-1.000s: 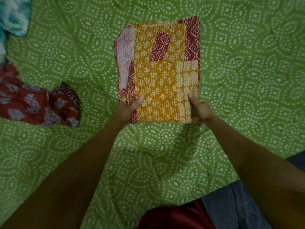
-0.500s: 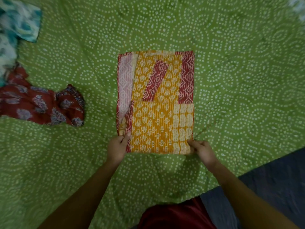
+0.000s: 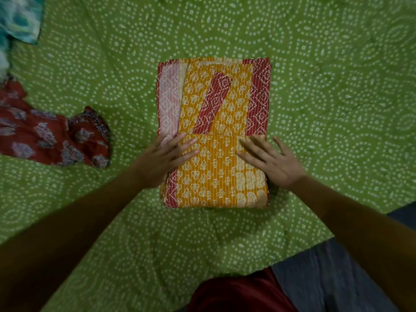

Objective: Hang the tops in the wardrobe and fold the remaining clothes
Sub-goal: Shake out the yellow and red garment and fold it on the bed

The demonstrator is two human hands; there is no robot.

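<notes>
Surface: green dotted bedsheet [image 3: 315, 86]
Garment: yellow-and-red printed garment [image 3: 216, 172], folded, frame centre
Left hand [image 3: 162, 163]: flat, pressing the near fold
Right hand [image 3: 270, 163]: flat, pressing beside it
Handling: likely soft, light, limp; lift from both side edges
Change: half a second ago both hands pinched the near corners; now fingers are spread on top
Left edge: red floral cloth [image 3: 51, 138]
</notes>
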